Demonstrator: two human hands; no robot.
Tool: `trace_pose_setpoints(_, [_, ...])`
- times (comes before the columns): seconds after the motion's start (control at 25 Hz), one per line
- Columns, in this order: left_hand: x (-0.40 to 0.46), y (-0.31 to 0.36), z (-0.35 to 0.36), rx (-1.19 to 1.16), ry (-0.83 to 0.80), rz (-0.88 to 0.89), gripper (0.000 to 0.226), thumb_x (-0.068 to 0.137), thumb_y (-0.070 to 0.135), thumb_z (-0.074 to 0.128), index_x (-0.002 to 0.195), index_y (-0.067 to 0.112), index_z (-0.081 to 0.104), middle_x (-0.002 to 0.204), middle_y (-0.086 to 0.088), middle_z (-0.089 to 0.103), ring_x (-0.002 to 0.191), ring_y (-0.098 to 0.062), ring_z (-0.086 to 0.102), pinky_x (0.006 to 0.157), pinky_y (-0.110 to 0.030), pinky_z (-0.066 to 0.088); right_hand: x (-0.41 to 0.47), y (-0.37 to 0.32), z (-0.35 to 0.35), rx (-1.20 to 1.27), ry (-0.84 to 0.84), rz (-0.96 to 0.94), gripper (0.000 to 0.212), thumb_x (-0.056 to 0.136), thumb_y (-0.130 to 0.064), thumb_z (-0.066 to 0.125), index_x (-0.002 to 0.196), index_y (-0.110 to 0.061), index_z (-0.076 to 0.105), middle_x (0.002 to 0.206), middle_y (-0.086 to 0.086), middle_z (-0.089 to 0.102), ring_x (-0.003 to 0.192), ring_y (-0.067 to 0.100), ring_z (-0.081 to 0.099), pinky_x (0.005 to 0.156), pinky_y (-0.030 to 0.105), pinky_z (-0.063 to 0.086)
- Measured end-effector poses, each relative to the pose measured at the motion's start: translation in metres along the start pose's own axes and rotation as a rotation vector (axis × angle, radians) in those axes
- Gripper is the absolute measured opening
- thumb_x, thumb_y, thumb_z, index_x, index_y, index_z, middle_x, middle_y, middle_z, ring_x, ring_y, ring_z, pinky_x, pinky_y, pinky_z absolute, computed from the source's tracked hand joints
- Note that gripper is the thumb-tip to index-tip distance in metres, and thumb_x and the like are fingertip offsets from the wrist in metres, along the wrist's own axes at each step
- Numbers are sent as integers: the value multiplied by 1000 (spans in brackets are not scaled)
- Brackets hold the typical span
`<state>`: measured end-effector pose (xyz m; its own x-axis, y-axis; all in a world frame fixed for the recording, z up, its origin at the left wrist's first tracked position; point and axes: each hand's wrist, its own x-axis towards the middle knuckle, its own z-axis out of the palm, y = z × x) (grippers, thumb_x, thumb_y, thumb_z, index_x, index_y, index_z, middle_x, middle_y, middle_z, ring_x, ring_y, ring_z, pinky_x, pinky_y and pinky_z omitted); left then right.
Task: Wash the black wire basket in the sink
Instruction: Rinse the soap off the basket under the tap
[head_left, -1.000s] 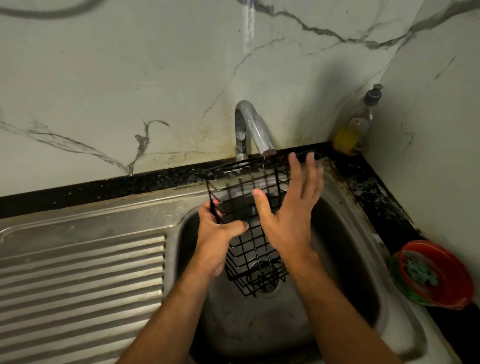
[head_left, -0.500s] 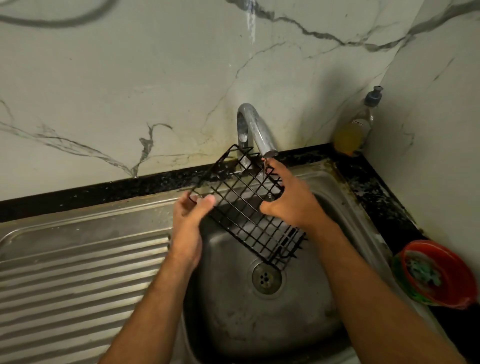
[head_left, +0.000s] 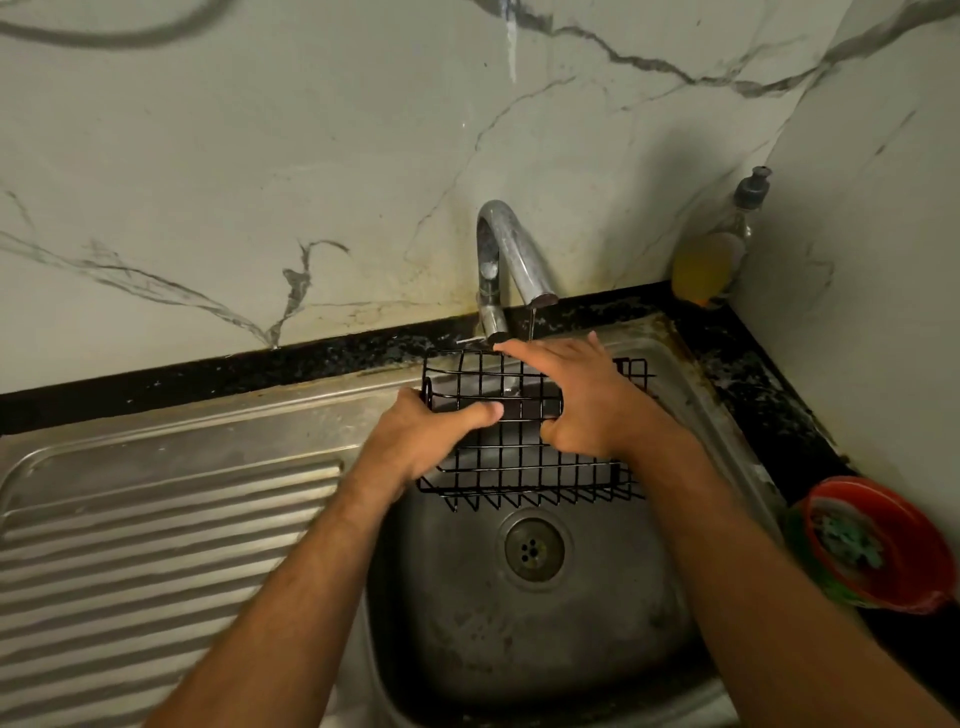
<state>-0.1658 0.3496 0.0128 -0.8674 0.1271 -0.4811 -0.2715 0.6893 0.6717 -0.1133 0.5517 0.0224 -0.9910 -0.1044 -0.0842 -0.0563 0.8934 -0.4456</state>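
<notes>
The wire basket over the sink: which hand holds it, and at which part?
Both hands hold the basket. The left hand grips its left end, thumb across the front wires. The right hand lies over the right part, thumb hooked into the wires.

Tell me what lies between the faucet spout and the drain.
In the head view, the black wire basket, gripped by both hands, sits between the spout and the drain. The right hand is directly under the spout; bare sink floor surrounds the drain.
</notes>
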Motion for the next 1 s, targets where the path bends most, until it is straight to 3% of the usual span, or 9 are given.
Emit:
trace_pose_setpoints(0.2, [-5, 1, 9, -95, 118, -57, 106, 48, 85, 58, 123, 11, 60, 117, -12, 68, 102, -31, 66, 89, -52, 58, -6, -37, 26, -35, 273, 62, 89, 84, -3, 54, 158, -30, 14, 167, 0, 6, 154, 20, -10, 122, 45, -14])
trace_pose_setpoints(0.28, [-3, 2, 10, -164, 138, -78, 108, 47, 93, 58, 117, 11, 64, 112, -13, 71, 99, -32, 68, 87, -52, 59, -16, -57, 45, 45, 337, -44, 74, 85, -9, 34, 158, -19, 19, 167, 2, 8, 154, 17, -4, 125, 39, -4])
trace_pose_setpoints(0.36, [-5, 2, 11, -164, 159, -72, 110, 50, 91, 59, 121, 8, 62, 115, -13, 71, 101, -31, 67, 89, -49, 58, -22, -42, 53, 48, 444, -115, 66, 88, -18, 24, 153, -13, 34, 162, 3, 27, 152, 14, 17, 125, 41, 14])
trace_pose_setpoints(0.48, [-5, 3, 13, -116, 207, -39, 103, 60, 77, 65, 132, 4, 50, 117, -4, 64, 103, -27, 62, 90, -40, 54, -17, -27, 53, 132, 606, 97, 51, 102, -30, 31, 148, -13, 44, 156, 4, 39, 147, 17, 31, 121, 47, 27])
trace_pose_setpoints(0.6, [1, 0, 15, -148, 202, -57, 107, 54, 86, 62, 123, 4, 59, 115, -16, 73, 101, -34, 69, 87, -48, 60, -14, -38, 69, -27, 595, -145, 48, 102, -30, 38, 144, -10, 50, 152, 8, 44, 146, 22, 35, 120, 44, 30])
trace_pose_setpoints(0.68, [4, -1, 18, -147, 190, -47, 106, 51, 86, 62, 120, 5, 59, 116, -18, 71, 102, -35, 69, 87, -51, 59, -9, -18, 60, -42, 690, -199, 39, 99, -24, 47, 130, -8, 64, 136, 9, 62, 132, 23, 54, 107, 46, 47])
trace_pose_setpoints(0.8, [0, 5, 20, -100, 203, -7, 110, 54, 80, 63, 134, 6, 48, 124, -9, 64, 108, -30, 63, 94, -46, 55, -4, -9, 51, -80, 908, 46, 31, 96, -27, 55, 109, -8, 75, 103, 10, 71, 106, 25, 60, 85, 45, 54])
trace_pose_setpoints(0.92, [1, 4, 19, -143, 194, -28, 114, 55, 80, 64, 140, 8, 41, 126, -9, 61, 109, -31, 62, 93, -50, 56, -8, -29, 57, -130, 791, 51, 31, 93, -30, 58, 117, -16, 73, 82, 4, 56, 82, 21, 51, 74, 36, 46])
trace_pose_setpoints(1.0, [2, 1, 19, -166, 196, -28, 109, 53, 80, 65, 135, 11, 45, 121, -5, 62, 106, -28, 62, 93, -48, 56, -8, -18, 45, -106, 704, 129, 29, 93, -27, 59, 118, -33, 71, 77, -2, 58, 75, 15, 54, 82, 40, 43])
